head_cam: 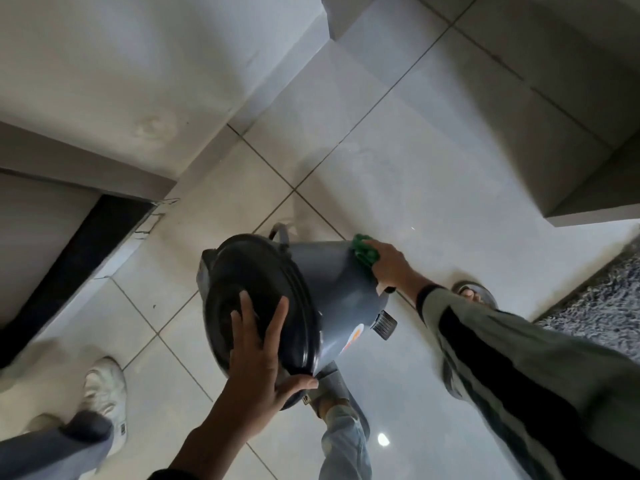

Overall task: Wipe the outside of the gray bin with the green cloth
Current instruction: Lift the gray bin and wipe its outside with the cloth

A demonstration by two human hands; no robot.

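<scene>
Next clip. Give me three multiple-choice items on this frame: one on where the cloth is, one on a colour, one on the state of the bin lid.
1. Where is the green cloth?
A. On the floor
B. Pressed against the side of the gray bin, near its base
C. On the lid

2. What colour is the lid?
A. Black
B. White
C. Green

3. What state is the lid in?
A. Taken off
B. Propped open
C. Closed, under the left hand

Answers:
1 B, the right hand holds the cloth on the bin's wall.
2 A, the lid looks black against the gray wall.
3 C, the lid sits on the rim with the fingers spread across it.
</scene>
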